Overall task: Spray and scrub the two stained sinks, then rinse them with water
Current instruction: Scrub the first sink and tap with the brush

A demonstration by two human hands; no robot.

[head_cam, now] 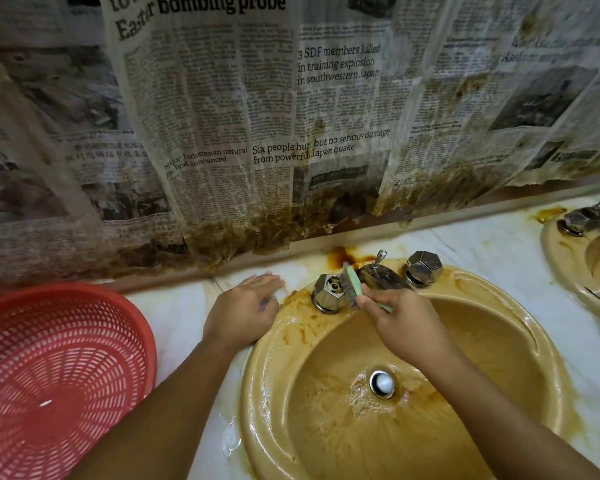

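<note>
A: Right hand?
B: Closed grip on a green brush. Handle end is wrapped in the fingers, bristle head sticks up and away past the knuckles, tilted toward the wall.

A: Brush contact?
B: Head is wedged between the left tap handle and the spout, touching or just beside both; exact contact can't be told.

A: Left hand?
B: Nothing held. Laid flat, palm down, fingers spread, on the marble surface at the sink's left rim.

A: Sink being worked?
B: Near sink, yellow-brown, directly under the right hand. Brown stains seen along the back-left rim by the tap; wet foam seen around the drain plug. Right tap handle left untouched.

A: Second sink?
B: Far sink cut off at the right edge, well apart from both hands, rust stain beside its tap.

A: Other?
B: Red basket on the surface, left of the left arm. Stained newspaper is hung over the wall behind.
</note>
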